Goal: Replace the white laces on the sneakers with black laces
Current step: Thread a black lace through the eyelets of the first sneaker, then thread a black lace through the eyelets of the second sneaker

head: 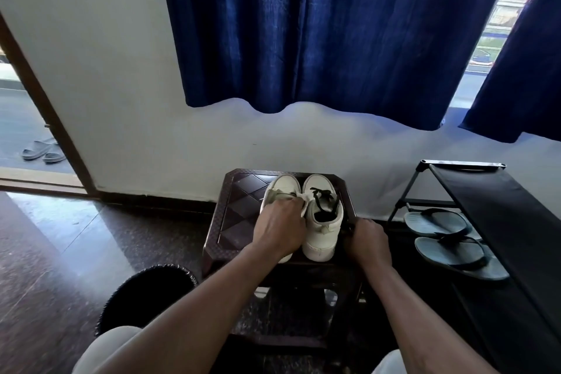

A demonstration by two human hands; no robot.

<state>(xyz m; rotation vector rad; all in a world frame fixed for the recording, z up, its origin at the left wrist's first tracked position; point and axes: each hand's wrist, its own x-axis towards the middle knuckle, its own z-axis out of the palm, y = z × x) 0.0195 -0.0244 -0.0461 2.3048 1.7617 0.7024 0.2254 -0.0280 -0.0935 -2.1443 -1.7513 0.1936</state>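
Two white sneakers stand side by side, toes away from me, on a dark brown plastic stool [239,191]. The right sneaker [323,222] carries a black lace [323,196] threaded loosely through its eyelets. My left hand [277,229] covers the back of the left sneaker [283,187] and its fingers curl round the tongue and top of that shoe. My right hand [365,241] sits at the stool's right edge beside the right sneaker, fingers curled on something dark; what it holds is hidden.
A black shoe rack [473,188] with grey flip-flops [446,235] stands to the right. A black bin [145,291] sits at the lower left by my knee. Blue curtains hang over the wall behind. An open doorway with grey slippers [44,150] lies far left.
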